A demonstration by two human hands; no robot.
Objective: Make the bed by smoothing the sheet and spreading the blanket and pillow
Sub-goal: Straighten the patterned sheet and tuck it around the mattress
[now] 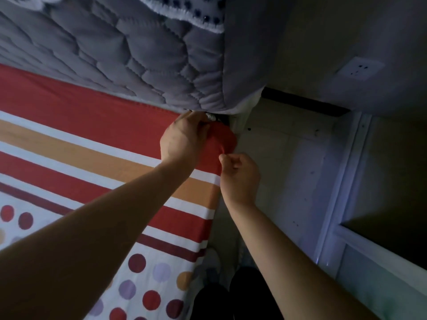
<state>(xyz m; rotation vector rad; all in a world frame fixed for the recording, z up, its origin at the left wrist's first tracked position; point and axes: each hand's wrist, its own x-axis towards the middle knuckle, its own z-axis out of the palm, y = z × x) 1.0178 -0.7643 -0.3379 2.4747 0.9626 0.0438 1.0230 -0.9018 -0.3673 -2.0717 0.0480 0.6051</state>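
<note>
- Bedsheet (92, 144) of thin fabric, striped in red, orange and white with a band of red, purple and orange dots, lies flat across the left half of the frame, from the middle left down to the bottom centre; its red corner is bunched up at the centre of the frame, at the bed's edge.
- Left hand (184, 139), reaching in from the lower left, has its fingers curled round the bunched red corner and grips it just below the blanket's lower rim.
- Right hand (240, 179), coming from the lower right, sits just beside the bed's edge with fingers curled; thumb and forefinger pinch the red fold, and creases in the cloth run toward that pinch.
- Grey quilted blanket (129, 56) with wavy stitched panels fills the upper left and centre, lying over the far part of the bedsheet and hanging down over the bed's corner.
- White scalloped cloth with dark dots (184, 8) lies on top of the blanket at the top centre edge.
- Pale tiled floor (288, 158) shows right of the bed, dimly lit.
- White wall socket (359, 69) sits on the beige wall at the upper right.
- White frame (346, 181) runs down the right side, beside the floor.
- Dark-clothed legs (242, 296) of the person show at the bottom centre.
</note>
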